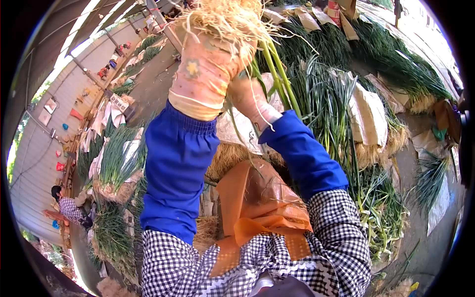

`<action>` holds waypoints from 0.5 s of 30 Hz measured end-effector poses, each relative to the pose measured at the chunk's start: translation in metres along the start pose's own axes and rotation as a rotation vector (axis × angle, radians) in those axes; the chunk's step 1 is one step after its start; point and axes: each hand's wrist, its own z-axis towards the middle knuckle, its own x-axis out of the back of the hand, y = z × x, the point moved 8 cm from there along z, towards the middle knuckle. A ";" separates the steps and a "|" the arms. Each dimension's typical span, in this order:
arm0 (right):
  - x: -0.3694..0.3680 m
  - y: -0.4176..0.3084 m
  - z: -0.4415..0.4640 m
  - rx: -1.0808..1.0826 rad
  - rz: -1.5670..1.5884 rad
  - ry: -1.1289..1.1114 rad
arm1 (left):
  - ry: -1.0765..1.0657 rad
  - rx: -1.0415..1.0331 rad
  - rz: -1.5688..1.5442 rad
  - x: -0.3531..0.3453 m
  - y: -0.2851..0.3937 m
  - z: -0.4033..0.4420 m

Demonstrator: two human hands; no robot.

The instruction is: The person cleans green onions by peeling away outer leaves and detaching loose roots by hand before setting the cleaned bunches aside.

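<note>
My left hand (205, 67), in a thin, dirt-stained covering with a yellow flower mark, is raised at top centre. It grips a bunch of green onions whose pale, tangled roots (225, 20) hide my fingers. Several green stalks (281, 79) hang down from the bunch on the right. My right hand (247, 96) is close beside my left wrist, just left of these stalks. It is blurred by motion, and its fingers cannot be made out. Blue sleeve covers reach from both wrists to the elbows. An orange apron (262, 193) covers my lap.
Piles of green onions (321, 109) lie on the right, some wrapped in pale sacking (368, 116). More bundles (118, 158) lie on the left. A person in a checked top (71, 208) is at the far left by the corrugated wall (34, 168). Brown roots surround the apron.
</note>
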 end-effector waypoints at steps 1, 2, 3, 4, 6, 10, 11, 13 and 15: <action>-0.068 0.014 0.012 -0.020 -0.012 -0.232 | -0.007 -0.005 0.000 -0.003 0.005 0.001; -0.161 0.052 0.000 0.015 -0.117 -0.146 | -0.015 -0.012 -0.001 -0.007 0.010 0.003; -0.202 0.066 -0.046 0.108 -0.308 -0.418 | -0.020 -0.018 -0.004 -0.010 0.018 0.006; -0.229 0.091 -0.092 -0.041 -0.113 -0.306 | -0.026 -0.034 -0.011 -0.012 0.028 0.006; -0.291 0.126 -0.217 0.031 -0.100 -0.676 | -0.036 -0.071 -0.005 -0.015 0.045 0.006; -0.249 0.107 -0.245 0.095 -0.012 -0.795 | -0.012 -0.090 -0.021 0.007 0.046 0.004; -0.185 0.093 -0.209 0.132 -0.183 -0.548 | -0.004 -0.092 -0.028 0.013 0.044 0.002; -0.027 0.084 -0.154 -0.040 0.245 0.188 | 0.015 -0.102 -0.034 0.026 0.040 -0.003; 0.081 0.049 -0.125 0.230 0.170 0.674 | 0.026 -0.102 -0.023 0.030 0.039 -0.008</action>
